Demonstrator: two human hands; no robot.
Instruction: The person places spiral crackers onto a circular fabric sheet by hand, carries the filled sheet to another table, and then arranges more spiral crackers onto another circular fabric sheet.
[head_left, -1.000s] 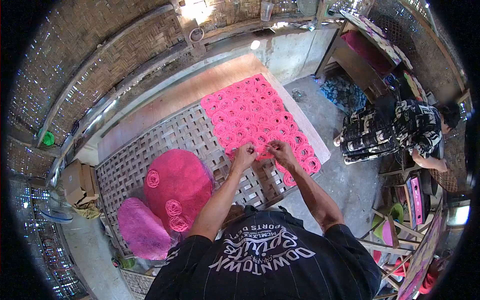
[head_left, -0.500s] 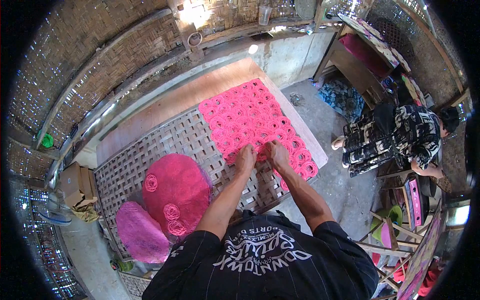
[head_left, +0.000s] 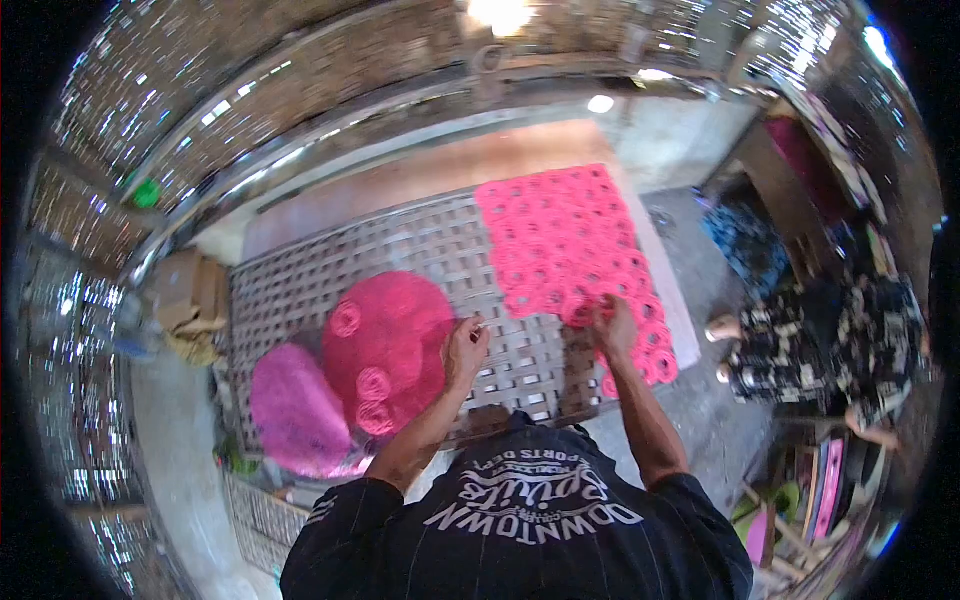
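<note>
A pink mat of joined coils (head_left: 565, 235) lies on the right part of the woven bamboo surface (head_left: 400, 240). My right hand (head_left: 614, 328) is at the mat's near edge, fingers closed on it. To the left, my left hand (head_left: 467, 350) hovers by the right rim of a round red-pink pad (head_left: 400, 320); its fingers are pinched, and what they hold, if anything, is too small to name. Loose pink coils (head_left: 374, 384) rest on that pad, two at its near side and one (head_left: 345, 319) farther up. A purple-pink pad (head_left: 295, 410) sits beside it.
A cardboard box (head_left: 190, 290) stands left of the bamboo surface. At the right is another person in patterned clothes (head_left: 830, 340), near wooden frames and a pink panel (head_left: 828, 488). A blue patterned cloth (head_left: 745, 245) lies on the floor behind.
My left hand has left the mat and moved left toward the round pad. My right hand remains at the mat's near edge. The view has shifted and blurred.
</note>
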